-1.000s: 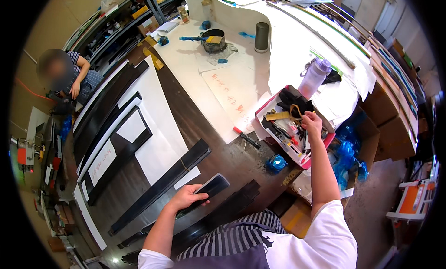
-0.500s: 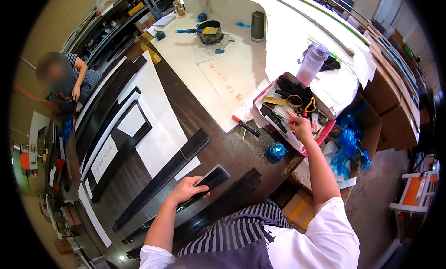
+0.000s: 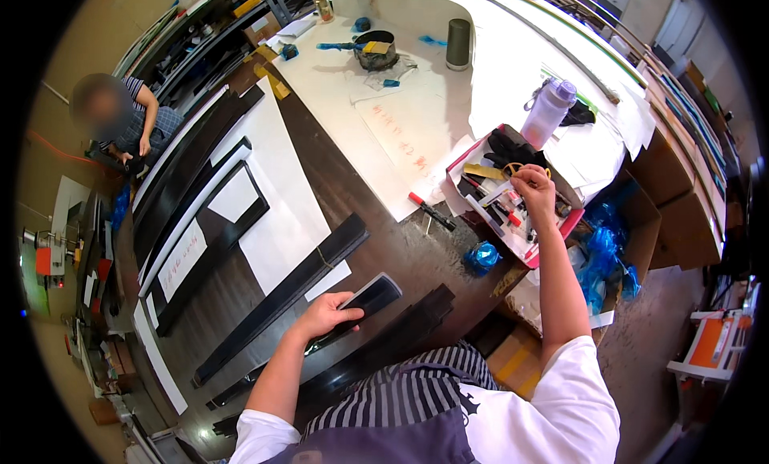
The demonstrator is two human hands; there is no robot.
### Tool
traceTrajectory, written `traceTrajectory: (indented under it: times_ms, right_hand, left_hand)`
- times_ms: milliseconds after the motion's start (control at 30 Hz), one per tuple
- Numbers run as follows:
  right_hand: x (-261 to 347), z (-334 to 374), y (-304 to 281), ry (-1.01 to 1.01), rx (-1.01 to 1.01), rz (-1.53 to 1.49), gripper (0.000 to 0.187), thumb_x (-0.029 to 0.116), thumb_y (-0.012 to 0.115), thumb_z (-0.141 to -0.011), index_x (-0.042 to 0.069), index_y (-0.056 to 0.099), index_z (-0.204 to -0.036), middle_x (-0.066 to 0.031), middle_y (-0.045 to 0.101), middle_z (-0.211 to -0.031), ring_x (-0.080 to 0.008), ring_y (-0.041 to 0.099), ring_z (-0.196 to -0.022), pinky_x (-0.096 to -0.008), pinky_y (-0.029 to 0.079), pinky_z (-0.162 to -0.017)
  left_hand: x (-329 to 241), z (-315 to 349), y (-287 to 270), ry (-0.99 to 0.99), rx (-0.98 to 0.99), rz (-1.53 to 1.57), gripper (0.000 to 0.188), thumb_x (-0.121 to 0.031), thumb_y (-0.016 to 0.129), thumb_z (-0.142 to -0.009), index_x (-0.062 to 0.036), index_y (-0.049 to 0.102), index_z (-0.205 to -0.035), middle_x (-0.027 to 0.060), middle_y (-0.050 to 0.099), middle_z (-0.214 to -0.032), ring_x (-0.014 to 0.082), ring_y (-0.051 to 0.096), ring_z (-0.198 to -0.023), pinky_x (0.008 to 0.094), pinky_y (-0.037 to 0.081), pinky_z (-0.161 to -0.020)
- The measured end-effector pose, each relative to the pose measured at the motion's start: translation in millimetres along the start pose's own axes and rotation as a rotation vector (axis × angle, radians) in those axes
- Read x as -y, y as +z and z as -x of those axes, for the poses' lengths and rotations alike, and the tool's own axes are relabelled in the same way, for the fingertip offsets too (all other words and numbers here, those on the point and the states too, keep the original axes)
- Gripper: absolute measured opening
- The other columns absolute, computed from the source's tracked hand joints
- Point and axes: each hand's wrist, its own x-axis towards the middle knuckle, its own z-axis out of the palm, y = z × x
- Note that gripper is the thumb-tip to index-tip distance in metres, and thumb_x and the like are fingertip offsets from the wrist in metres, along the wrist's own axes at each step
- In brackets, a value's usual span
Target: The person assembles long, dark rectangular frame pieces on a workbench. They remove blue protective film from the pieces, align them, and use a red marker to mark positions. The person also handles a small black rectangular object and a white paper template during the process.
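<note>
Right of the hands (image 3: 534, 189) moved farther up the box (image 3: 573, 222), nearer yellow handles (image 3: 510, 167)

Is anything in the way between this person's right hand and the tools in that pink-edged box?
Nothing visible is. The right hand is over the open box, with tools just below it. A black glove lies beyond the fingertips, toward the far side, so it isn't between them.
</note>
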Motion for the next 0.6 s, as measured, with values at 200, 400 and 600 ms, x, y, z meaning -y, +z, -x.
traceTrajectory:
  times_ms: [200, 400, 600]
  right_hand:
    - [52, 35, 57, 0.296, 0.291, -0.356, 0.009, 0.004, 0.072, -0.085, 0.001, 0.070, -0.093, -0.0004, 0.068, -0.083, -0.0080, 0.061, -0.076, -0.0222, 0.048, -0.072]
    - [73, 153, 159, 0.719, 0.622, -0.712, 0.007, 0.006, 0.070, -0.086, 0.004, 0.070, -0.093, -0.0008, 0.068, -0.084, -0.0107, 0.062, -0.079, -0.0239, 0.049, -0.073]
    - [79, 204, 202, 0.875, 0.672, -1.011, 0.030, -0.004, 0.065, -0.078, -0.002, 0.062, -0.108, -0.0107, 0.067, -0.107, -0.0225, 0.065, -0.098, -0.0371, 0.051, -0.089]
  left_hand:
    - [-1, -4, -12, 0.046, -0.045, -0.036, 0.023, -0.011, 0.070, -0.088, 0.0005, 0.066, -0.108, 0.0042, 0.068, -0.086, 0.0121, 0.067, -0.073, 0.0269, 0.053, -0.068]
    - [-2, -10, -22, 0.132, 0.009, 0.140, 0.036, -0.009, 0.071, -0.088, 0.0011, 0.064, -0.121, 0.0076, 0.064, -0.113, 0.0154, 0.067, -0.085, 0.0283, 0.055, -0.075]
    - [11, -23, -33, 0.197, 0.089, -0.022, 0.035, -0.012, 0.071, -0.089, 0.0010, 0.063, -0.121, 0.0060, 0.058, -0.123, 0.0140, 0.062, -0.093, 0.0308, 0.057, -0.078]
